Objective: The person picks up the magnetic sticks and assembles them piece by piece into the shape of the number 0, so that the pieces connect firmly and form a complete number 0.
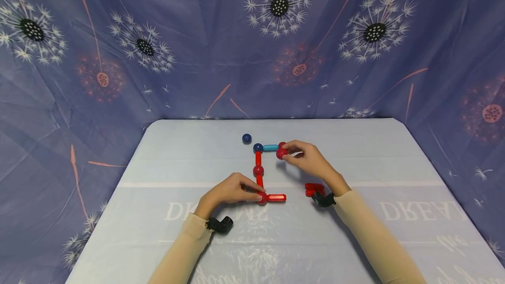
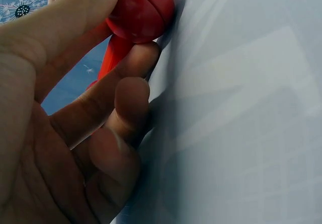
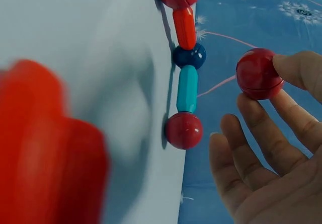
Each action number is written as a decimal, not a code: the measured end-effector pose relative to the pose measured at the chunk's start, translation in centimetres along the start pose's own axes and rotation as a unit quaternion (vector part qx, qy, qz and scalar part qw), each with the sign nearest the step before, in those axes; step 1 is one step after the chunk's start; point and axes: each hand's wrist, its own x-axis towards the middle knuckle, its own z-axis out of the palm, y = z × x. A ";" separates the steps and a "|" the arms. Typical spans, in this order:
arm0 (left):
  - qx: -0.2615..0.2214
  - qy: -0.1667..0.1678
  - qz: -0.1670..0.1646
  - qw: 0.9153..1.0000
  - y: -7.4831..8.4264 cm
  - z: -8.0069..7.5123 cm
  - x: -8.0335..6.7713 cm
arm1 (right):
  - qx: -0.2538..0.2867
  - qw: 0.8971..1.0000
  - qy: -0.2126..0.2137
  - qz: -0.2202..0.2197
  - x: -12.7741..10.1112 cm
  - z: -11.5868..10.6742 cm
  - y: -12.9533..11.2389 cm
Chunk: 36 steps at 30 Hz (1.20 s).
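Observation:
My left hand point(image 1: 230, 189) pinches a red ball point(image 2: 143, 12) between thumb and fingers at the near corner of a ball-and-rod chain. From that ball a red rod point(image 1: 277, 197) points right; another runs away from me to a middle red ball point(image 1: 258, 170). Farther on, a dark blue ball point(image 1: 258, 148) joins a light blue rod point(image 1: 270, 147), which ends in a red ball point(image 3: 184, 131). Thumb and fingertips of my right hand point(image 1: 309, 157) hold a separate red ball point(image 3: 258, 74) above the table, apart from that end ball.
A loose dark blue ball point(image 1: 247, 138) sits behind the chain. Several red rods point(image 1: 314, 189) lie beneath my right wrist, looming blurred in the right wrist view. The white-covered table point(image 1: 165, 152) ends at a purple dandelion-print cloth point(image 1: 221, 56).

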 end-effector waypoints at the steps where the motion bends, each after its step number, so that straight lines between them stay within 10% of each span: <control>1: 0.000 0.000 0.000 1.000 0.0 0.0 0.0 | 0.001 1.000 -0.001 0.003 -0.4 0.0 0.0; 36: 0.013 0.008 -0.007 1.000 -0.4 0.2 0.1 | 0.010 0.998 -0.064 0.016 -7.6 1.0 0.1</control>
